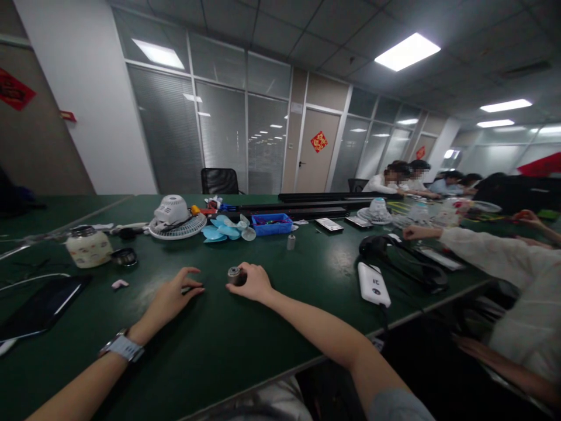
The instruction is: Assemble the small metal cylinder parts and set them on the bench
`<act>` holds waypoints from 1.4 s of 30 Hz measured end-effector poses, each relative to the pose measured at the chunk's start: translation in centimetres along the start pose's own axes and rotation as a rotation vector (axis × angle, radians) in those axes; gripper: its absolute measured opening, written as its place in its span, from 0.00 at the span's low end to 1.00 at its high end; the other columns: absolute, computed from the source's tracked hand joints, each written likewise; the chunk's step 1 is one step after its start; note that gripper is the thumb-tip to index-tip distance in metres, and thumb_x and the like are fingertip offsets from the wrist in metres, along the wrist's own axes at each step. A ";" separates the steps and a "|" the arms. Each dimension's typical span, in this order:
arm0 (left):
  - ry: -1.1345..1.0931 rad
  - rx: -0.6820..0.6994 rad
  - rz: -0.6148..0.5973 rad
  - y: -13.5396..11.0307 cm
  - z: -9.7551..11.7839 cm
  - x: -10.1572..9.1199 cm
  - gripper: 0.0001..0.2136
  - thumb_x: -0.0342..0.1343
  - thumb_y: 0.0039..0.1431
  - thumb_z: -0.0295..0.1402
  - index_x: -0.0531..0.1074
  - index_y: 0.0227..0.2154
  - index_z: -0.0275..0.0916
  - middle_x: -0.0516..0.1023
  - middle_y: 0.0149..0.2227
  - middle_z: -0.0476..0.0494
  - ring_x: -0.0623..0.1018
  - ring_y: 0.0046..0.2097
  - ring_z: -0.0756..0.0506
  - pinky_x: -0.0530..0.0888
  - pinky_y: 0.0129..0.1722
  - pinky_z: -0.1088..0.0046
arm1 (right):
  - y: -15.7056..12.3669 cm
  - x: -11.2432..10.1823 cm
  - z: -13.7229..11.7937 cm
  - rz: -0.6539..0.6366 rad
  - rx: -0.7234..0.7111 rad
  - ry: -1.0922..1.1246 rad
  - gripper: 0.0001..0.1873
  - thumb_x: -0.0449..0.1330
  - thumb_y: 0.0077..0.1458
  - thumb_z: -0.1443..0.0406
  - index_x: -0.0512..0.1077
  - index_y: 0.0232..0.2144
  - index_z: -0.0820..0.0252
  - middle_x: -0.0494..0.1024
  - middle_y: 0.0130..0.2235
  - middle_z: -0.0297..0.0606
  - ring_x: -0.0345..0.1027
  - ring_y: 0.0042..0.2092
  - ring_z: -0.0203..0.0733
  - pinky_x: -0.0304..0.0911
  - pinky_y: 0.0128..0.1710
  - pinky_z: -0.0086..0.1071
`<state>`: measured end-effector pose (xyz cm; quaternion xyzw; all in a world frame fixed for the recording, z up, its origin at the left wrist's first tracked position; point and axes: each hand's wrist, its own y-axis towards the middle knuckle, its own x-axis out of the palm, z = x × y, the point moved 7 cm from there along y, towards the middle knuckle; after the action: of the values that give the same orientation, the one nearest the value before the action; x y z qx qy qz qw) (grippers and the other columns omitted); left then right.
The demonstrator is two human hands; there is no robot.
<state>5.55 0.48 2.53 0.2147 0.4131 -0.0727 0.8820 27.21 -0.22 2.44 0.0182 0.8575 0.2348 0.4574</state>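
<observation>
My right hand (254, 282) curls its thumb and fingers around a short metal cylinder (234, 275), which stands upright at the tabletop with its round top end showing. To the left, my left hand (173, 295) is held low over the green table (219, 362), thumb and fingers bent and apart. A small greyish patch shows between those fingers; I cannot make out what it is. Farther back, a second, similar metal cylinder (291, 241) stands upright on the table, apart from both hands.
Behind my hands lie light-blue fan blades (223, 229), a blue bin (272, 225) of small parts and a white fan housing (173, 219). At left are a jar (89, 247) and a tablet (41, 307). A white power bank (373, 285) lies right, near a co-worker's arm (473, 245).
</observation>
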 end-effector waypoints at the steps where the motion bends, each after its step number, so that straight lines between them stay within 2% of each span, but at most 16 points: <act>1: -0.008 0.000 0.001 0.0 -0.1 0.0 0.26 0.55 0.50 0.52 0.62 0.48 0.43 0.82 0.39 0.45 0.80 0.44 0.40 0.73 0.44 0.66 | 0.2 -0.9 1.5 0.017 0.019 -0.005 0.26 0.65 0.42 0.46 0.71 0.39 0.54 0.78 0.38 0.34 0.72 0.40 0.42 0.64 0.42 0.34; 9: -0.027 -0.033 0.000 0.2 -0.5 0.0 0.27 0.56 0.48 0.53 0.64 0.47 0.41 0.82 0.40 0.42 0.79 0.47 0.39 0.72 0.48 0.60 | -0.2 -10.4 17.0 0.284 0.486 -0.155 0.17 0.64 0.46 0.57 0.73 0.40 0.55 0.79 0.40 0.36 0.73 0.41 0.42 0.64 0.40 0.31; 12: -0.039 -0.048 -0.008 0.2 -0.7 0.0 0.27 0.56 0.48 0.53 0.64 0.46 0.41 0.82 0.40 0.41 0.78 0.48 0.38 0.71 0.49 0.59 | -1.0 -12.1 20.2 0.347 0.599 -0.169 0.18 0.63 0.49 0.56 0.72 0.42 0.55 0.79 0.41 0.37 0.73 0.42 0.43 0.63 0.40 0.31; 15: -0.061 -0.057 -0.009 0.2 -1.0 0.2 0.28 0.57 0.47 0.54 0.65 0.47 0.41 0.82 0.41 0.41 0.78 0.48 0.38 0.71 0.50 0.58 | -1.3 -12.6 20.8 0.354 0.627 -0.199 0.21 0.63 0.48 0.56 0.71 0.44 0.55 0.79 0.41 0.39 0.71 0.44 0.45 0.62 0.44 0.36; 17: -0.088 -0.077 0.006 0.2 -1.2 0.1 0.30 0.59 0.44 0.55 0.65 0.47 0.42 0.82 0.41 0.41 0.79 0.47 0.37 0.72 0.48 0.59 | -1.4 -13.3 19.6 0.436 0.601 -0.259 0.29 0.64 0.46 0.57 0.67 0.51 0.57 0.76 0.46 0.43 0.68 0.49 0.49 0.58 0.49 0.41; 19: -0.124 -0.148 0.048 0.2 -1.7 -0.2 0.30 0.58 0.45 0.56 0.66 0.47 0.42 0.82 0.42 0.41 0.79 0.45 0.37 0.74 0.45 0.60 | -1.6 -14.2 16.9 0.612 0.540 -0.324 0.38 0.64 0.45 0.59 0.60 0.57 0.62 0.71 0.52 0.50 0.62 0.54 0.54 0.51 0.54 0.47; 21: -0.165 -0.261 0.123 0.2 -2.5 -0.8 0.28 0.53 0.49 0.56 0.68 0.46 0.41 0.82 0.41 0.39 0.80 0.43 0.38 0.74 0.42 0.61 | -1.7 -14.2 13.0 0.740 0.413 -0.338 0.38 0.62 0.48 0.61 0.57 0.59 0.66 0.66 0.56 0.53 0.57 0.58 0.55 0.46 0.57 0.48; 22: -0.187 -0.316 0.168 0.1 -2.9 -1.1 0.27 0.50 0.52 0.56 0.69 0.45 0.40 0.82 0.40 0.39 0.80 0.42 0.38 0.74 0.40 0.62 | -1.4 -13.3 10.8 0.730 0.320 -0.315 0.34 0.59 0.50 0.62 0.58 0.59 0.65 0.66 0.57 0.52 0.56 0.58 0.53 0.46 0.57 0.47; 24: -0.254 -0.376 0.236 0.1 -3.5 -1.6 0.25 0.46 0.55 0.55 0.71 0.41 0.38 0.82 0.38 0.38 0.80 0.41 0.39 0.74 0.39 0.64 | -0.5 -9.9 6.0 0.543 0.097 -0.225 0.26 0.56 0.55 0.61 0.64 0.56 0.60 0.68 0.55 0.46 0.58 0.57 0.49 0.48 0.56 0.43; 26: -0.293 -0.404 0.272 0.0 -3.8 -1.8 0.25 0.44 0.55 0.55 0.73 0.32 0.37 0.82 0.35 0.38 0.80 0.39 0.40 0.73 0.37 0.67 | 0.1 -5.0 1.3 0.254 -0.090 -0.133 0.21 0.55 0.58 0.56 0.69 0.52 0.55 0.71 0.53 0.41 0.60 0.54 0.45 0.51 0.54 0.40; 28: -0.247 -0.422 0.286 -0.1 -3.9 -2.1 0.23 0.44 0.55 0.53 0.73 0.27 0.38 0.82 0.33 0.39 0.80 0.37 0.40 0.72 0.36 0.69 | 0.2 -0.4 -2.5 0.030 -0.192 -0.090 0.21 0.56 0.58 0.51 0.72 0.50 0.51 0.72 0.52 0.39 0.61 0.54 0.44 0.53 0.52 0.39; 30: -0.184 -0.441 0.292 -0.3 -3.8 -2.2 0.22 0.43 0.56 0.51 0.73 0.24 0.39 0.82 0.32 0.40 0.79 0.36 0.41 0.70 0.34 0.70 | 0.5 2.8 -5.1 -0.064 -0.217 -0.096 0.22 0.57 0.56 0.48 0.74 0.48 0.50 0.72 0.51 0.39 0.59 0.54 0.44 0.52 0.52 0.40; 33: -0.140 -0.441 0.287 -0.5 -3.5 -2.2 0.21 0.42 0.55 0.49 0.72 0.21 0.40 0.82 0.31 0.41 0.78 0.35 0.41 0.68 0.32 0.71 | 1.6 5.1 -6.9 -0.047 -0.196 -0.118 0.19 0.58 0.55 0.48 0.77 0.44 0.48 0.73 0.50 0.37 0.58 0.54 0.44 0.52 0.52 0.40; 37: -0.114 -0.449 0.249 -0.4 -3.5 -2.0 0.20 0.42 0.53 0.45 0.75 0.22 0.39 0.81 0.31 0.41 0.78 0.37 0.39 0.68 0.32 0.70 | 2.3 5.7 -7.6 -0.031 -0.212 -0.118 0.14 0.58 0.57 0.50 0.79 0.38 0.47 0.75 0.48 0.35 0.60 0.52 0.42 0.53 0.49 0.38; 40: -0.140 -0.455 0.242 -0.2 -4.0 -2.0 0.20 0.42 0.52 0.43 0.76 0.23 0.39 0.81 0.32 0.39 0.78 0.38 0.38 0.69 0.34 0.68 | 1.8 4.0 -6.4 -0.013 -0.281 -0.119 0.13 0.57 0.58 0.52 0.79 0.37 0.47 0.76 0.45 0.33 0.63 0.49 0.40 0.54 0.48 0.36; 42: -0.165 -0.458 0.235 -0.2 -4.2 -1.9 0.21 0.41 0.52 0.43 0.77 0.24 0.38 0.81 0.31 0.39 0.78 0.38 0.38 0.70 0.33 0.68 | 1.4 1.2 -3.9 0.029 -0.287 -0.142 0.12 0.57 0.59 0.54 0.79 0.37 0.48 0.78 0.43 0.33 0.65 0.47 0.39 0.54 0.46 0.35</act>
<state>1.29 2.11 1.56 0.0494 0.3178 0.1083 0.9406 23.13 -0.22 3.94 -0.0183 0.7803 0.3596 0.5114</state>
